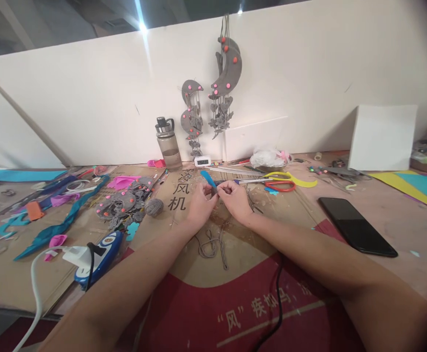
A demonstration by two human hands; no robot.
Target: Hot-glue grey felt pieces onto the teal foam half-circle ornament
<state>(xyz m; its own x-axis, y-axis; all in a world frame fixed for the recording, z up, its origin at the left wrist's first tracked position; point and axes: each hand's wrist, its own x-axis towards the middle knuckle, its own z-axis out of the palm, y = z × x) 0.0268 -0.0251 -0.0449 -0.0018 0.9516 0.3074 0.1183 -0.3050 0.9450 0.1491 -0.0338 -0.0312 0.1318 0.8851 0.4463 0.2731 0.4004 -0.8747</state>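
My left hand (203,201) is closed in a pinch on a blue strip (208,179), which sticks up from between the fingers. Close beside it, my right hand (233,199) has its fingers pressed together at the strip's lower end; what they hold is too small to make out. Grey yarn (209,245) lies in loose loops on the cardboard (172,244) below both hands. Left of the hands sit a ball of grey yarn (153,208) and a heap of grey felt pieces with pink and orange dots (125,204).
Scissors with yellow (304,181) and red handles (281,186) lie behind my right hand. A black phone (356,225) rests at the right. Behind stand a bottle (169,149) and a small clock (202,162). A blue-white power strip (101,259) lies at the left.
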